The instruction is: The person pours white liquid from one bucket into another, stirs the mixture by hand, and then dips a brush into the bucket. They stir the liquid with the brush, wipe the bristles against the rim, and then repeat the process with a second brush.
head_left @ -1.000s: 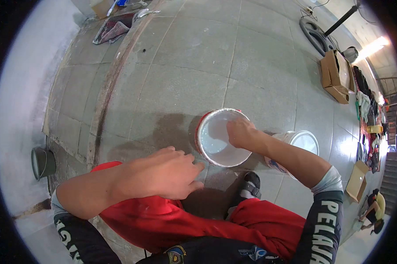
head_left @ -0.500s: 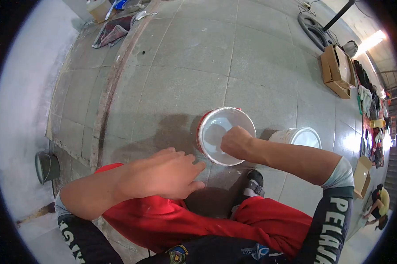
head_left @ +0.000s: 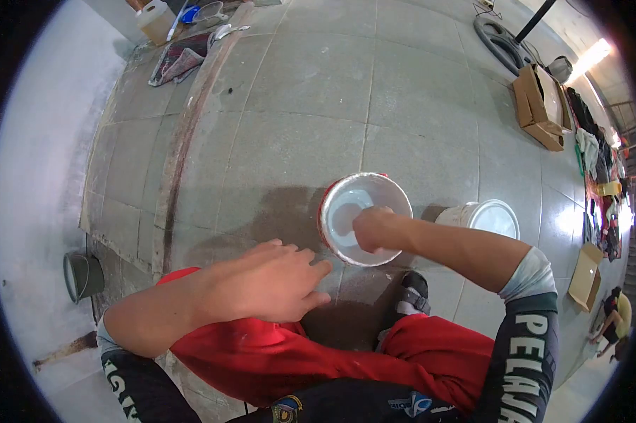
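Observation:
A white bucket (head_left: 399, 205) with a red outer side stands on the tiled floor, with pale liquid (head_left: 353, 209) inside. My right hand (head_left: 374, 229) is over the bucket's opening with its fingers curled closed. Whatever it may hold is hidden from this angle. My left hand (head_left: 279, 278) hangs above my red-clad leg, to the lower left of the bucket. Its fingers are apart, and nothing is in it. Close to the right of the bucket stands a second white bucket (head_left: 495, 217) with a white top, partly covered by my right forearm.
A raised floor ledge (head_left: 179, 151) runs along the left, near a white wall. Beside the wall hangs or stands a dark pail (head_left: 84, 275). A crumpled cloth (head_left: 180, 60) and a jug (head_left: 156, 21) lie farther off. Cardboard boxes (head_left: 540, 113) and another person (head_left: 617, 314) are at right.
My right hand stays over the bucket, with its wrist and forearm shifted slightly. My left hand keeps its open pose. The whole view has moved a little.

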A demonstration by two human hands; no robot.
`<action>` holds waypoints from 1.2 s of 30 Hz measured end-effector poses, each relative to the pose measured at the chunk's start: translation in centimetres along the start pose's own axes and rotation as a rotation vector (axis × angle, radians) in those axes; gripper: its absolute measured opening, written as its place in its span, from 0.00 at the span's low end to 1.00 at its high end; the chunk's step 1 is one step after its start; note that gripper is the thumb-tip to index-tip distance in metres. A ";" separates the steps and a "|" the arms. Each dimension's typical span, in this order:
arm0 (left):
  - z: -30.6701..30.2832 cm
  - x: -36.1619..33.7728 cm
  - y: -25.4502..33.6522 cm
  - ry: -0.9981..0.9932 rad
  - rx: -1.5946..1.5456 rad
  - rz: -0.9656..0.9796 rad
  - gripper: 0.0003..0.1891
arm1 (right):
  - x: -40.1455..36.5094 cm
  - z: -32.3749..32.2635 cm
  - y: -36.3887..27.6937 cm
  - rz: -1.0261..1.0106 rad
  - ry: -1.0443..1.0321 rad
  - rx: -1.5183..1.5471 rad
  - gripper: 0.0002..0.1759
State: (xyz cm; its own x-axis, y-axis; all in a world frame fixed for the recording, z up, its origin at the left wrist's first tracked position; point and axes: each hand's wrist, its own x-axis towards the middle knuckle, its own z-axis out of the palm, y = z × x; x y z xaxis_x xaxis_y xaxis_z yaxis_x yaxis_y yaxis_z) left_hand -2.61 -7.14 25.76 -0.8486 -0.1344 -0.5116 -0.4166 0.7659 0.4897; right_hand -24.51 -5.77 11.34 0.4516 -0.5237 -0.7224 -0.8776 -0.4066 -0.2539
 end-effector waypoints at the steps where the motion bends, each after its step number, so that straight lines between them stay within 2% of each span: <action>1: -0.2 0.1 0.0 -0.015 0.000 -0.009 0.21 | 0.4 -0.4 0.6 -0.001 0.000 0.000 0.09; 3: -0.3 0.1 0.2 -0.036 0.003 -0.019 0.21 | 2.0 -0.4 2.0 0.119 -0.192 0.620 0.11; 4: -0.4 0.1 0.3 -0.040 0.002 -0.021 0.22 | 2.6 0.5 2.8 0.121 -0.170 0.878 0.12; 5: -0.5 0.0 0.3 -0.043 0.002 -0.024 0.22 | 2.9 1.7 3.6 0.118 -0.167 0.880 0.12; 7: -0.2 -0.2 0.1 -0.028 0.015 -0.016 0.22 | -0.7 -0.5 2.1 0.322 0.043 1.075 0.13; 8: 0.0 -0.3 0.1 -0.011 0.026 -0.004 0.22 | -0.6 0.1 2.4 0.319 0.038 1.072 0.13; 10: 0.1 -0.4 0.0 -0.019 0.013 -0.014 0.22 | -0.8 0.8 2.8 -0.127 0.110 -0.135 0.11; 11: 0.1 -0.4 0.0 -0.029 0.007 -0.021 0.22 | -1.0 1.3 2.7 -0.129 0.107 -0.136 0.11; 13: -0.4 -0.2 0.2 -0.083 0.014 -0.041 0.25 | -2.8 0.2 0.9 0.221 0.296 0.158 0.11; 14: -0.7 0.0 0.4 -0.137 0.024 -0.060 0.28 | -2.7 0.3 0.8 0.223 0.294 0.160 0.11; 17: -1.0 0.3 0.7 -0.150 0.016 -0.061 0.28 | -1.7 1.3 1.0 0.239 0.209 0.043 0.09; 20: -0.6 0.1 0.7 -0.081 0.012 -0.039 0.23 | -0.2 2.3 1.6 0.141 0.305 0.077 0.09; 22: -0.5 0.2 0.6 -0.075 0.012 -0.037 0.23 | 0.6 2.2 1.4 -0.013 0.397 0.067 0.08; 26: -0.6 0.2 0.7 -0.081 0.001 -0.047 0.23 | -0.1 1.9 1.2 -0.138 0.409 0.000 0.07; 28: -0.7 0.0 0.7 -0.076 0.003 -0.048 0.23 | -1.3 1.2 1.0 -0.205 0.288 -0.130 0.08; 30: -0.8 0.0 0.7 -0.073 0.002 -0.047 0.23 | -2.5 0.1 0.5 -0.175 0.231 -0.201 0.08; 32: -0.9 0.0 0.6 -0.110 0.038 -0.051 0.27 | -3.0 -0.5 0.4 -0.144 0.172 -0.271 0.08; 35: -0.8 0.1 0.6 -0.113 0.033 -0.050 0.27 | -2.7 -0.3 0.9 -0.114 0.242 -0.257 0.07; 36: -0.8 0.2 0.5 -0.114 0.033 -0.049 0.27 | -2.0 0.5 1.3 -0.103 0.403 -0.270 0.07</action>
State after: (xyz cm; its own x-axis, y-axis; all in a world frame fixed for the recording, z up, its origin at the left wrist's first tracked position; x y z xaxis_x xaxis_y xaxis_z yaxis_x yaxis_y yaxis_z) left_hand -3.22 -7.25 26.52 -0.7846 -0.1012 -0.6117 -0.4438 0.7806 0.4402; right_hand -26.61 -4.85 12.10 0.6072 -0.6966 -0.3821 -0.7760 -0.6233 -0.0968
